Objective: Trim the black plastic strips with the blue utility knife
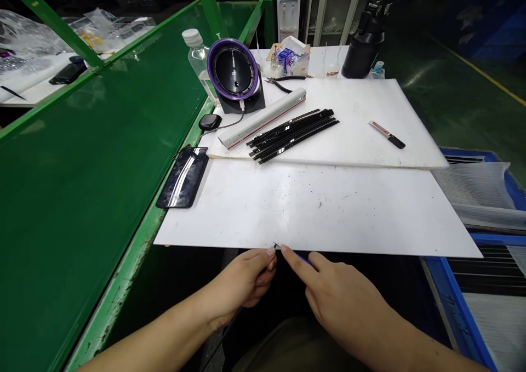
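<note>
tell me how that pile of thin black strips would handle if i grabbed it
The black strips are long and thin, so they would probably flex and feel light. They look glossy and lie loose, fanned on the white board, so the pile would likely slide apart.

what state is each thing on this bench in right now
clear plastic bottle with white cap, upright, capped
black smartphone, flat, screen dark
glossy black strips, loose pile, lying flat
round purple-rimmed device, propped upright, cable plugged in
left hand, pinched on tiny dark piece
right hand, forefinger extended to that piece
</note>
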A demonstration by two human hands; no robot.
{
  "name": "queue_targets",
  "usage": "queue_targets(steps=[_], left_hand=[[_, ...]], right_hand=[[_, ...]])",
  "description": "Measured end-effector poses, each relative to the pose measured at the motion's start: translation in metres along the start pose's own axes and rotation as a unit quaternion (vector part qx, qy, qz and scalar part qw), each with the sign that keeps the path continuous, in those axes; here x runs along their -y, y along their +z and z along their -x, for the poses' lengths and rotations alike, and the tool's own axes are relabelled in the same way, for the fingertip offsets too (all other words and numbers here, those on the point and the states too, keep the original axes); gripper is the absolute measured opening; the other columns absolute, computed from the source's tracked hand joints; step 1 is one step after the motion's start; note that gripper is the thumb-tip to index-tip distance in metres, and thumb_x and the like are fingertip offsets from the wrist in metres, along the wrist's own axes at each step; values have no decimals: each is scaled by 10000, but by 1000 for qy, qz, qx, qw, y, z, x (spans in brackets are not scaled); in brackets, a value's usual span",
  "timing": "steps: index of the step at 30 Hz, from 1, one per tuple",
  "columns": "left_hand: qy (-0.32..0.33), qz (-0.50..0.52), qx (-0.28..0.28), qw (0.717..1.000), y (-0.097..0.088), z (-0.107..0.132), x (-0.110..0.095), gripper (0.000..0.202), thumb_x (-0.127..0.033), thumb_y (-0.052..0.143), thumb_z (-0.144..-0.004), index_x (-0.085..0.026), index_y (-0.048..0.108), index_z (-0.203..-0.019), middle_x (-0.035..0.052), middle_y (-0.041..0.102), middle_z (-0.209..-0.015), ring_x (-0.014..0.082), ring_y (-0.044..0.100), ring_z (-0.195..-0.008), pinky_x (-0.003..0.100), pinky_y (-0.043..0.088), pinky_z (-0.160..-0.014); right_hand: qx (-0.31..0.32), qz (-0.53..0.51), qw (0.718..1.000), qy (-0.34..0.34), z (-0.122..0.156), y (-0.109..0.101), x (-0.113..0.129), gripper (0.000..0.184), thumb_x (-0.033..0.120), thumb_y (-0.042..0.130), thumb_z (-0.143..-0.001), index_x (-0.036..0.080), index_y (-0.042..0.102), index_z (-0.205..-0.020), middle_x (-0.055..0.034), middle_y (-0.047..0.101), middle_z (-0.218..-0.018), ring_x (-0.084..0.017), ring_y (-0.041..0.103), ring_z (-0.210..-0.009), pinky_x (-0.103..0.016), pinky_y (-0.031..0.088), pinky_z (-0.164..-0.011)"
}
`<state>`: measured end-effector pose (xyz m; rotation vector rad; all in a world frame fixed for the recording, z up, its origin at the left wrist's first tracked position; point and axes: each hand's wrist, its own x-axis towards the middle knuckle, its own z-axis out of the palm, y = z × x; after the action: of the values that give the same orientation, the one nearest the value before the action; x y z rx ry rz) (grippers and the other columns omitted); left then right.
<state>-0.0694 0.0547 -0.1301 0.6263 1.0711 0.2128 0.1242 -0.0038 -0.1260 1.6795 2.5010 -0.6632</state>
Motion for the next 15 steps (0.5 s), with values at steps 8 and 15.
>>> queue_targets(steps=[8,15], left_hand=[[0,-18,0,1000,-1,1,-3,328,-471,485,-875,-192,425,-713,-79,300,-550,43,159,-427,179,70,-374],[-1,-20,10,1000,-2,0,-2,330,-474,475,-881,-195,416,-715,-80,297,-549,44,161,-424,184,68,-376]], right_hand=[[-17,-45,999,9,2,-2,2,708,116,459,-878,324,211,-1508,-5,572,-880,-168,538,-587,-287,232,-478],[-17,-76,997,21,4,-4,5,704,108,448,-875,335,225,-1504,7,558,-869,-162,537,-585,-283,289,-500]])
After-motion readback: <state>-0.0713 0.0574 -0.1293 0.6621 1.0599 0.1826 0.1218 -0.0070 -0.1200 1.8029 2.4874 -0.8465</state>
